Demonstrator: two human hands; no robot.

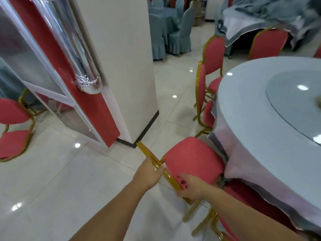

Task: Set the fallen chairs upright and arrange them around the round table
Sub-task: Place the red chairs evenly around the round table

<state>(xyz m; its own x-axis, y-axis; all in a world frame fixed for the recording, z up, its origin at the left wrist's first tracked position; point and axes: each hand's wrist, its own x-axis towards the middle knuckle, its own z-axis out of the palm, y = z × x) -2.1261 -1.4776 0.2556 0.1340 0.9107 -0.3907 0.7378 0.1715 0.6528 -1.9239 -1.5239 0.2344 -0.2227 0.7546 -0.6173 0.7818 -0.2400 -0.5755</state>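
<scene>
A red padded chair (pixel 192 157) with a gold metal frame stands at the near edge of the round table (pixel 251 119), its seat tucked against the tablecloth. My left hand (pixel 149 173) grips the gold top rail of the chair back. My right hand (pixel 191 186) holds the same rail lower down, fingers over the red padding. Two more red chairs (pixel 214 54) stand at the table's left side. Another red chair (pixel 13 129) lies tipped on the floor at the far left. A glass turntable (pixel 295 101) sits on the table top.
A white square pillar (pixel 125 66) with a foil-wrapped pipe (pixel 74 46) rises just left of the chair. Blue-covered chairs (pixel 173 32) and tables fill the back of the room. A red chair (pixel 269 46) stands by a draped table at the back right. Glossy white tile floor lies between.
</scene>
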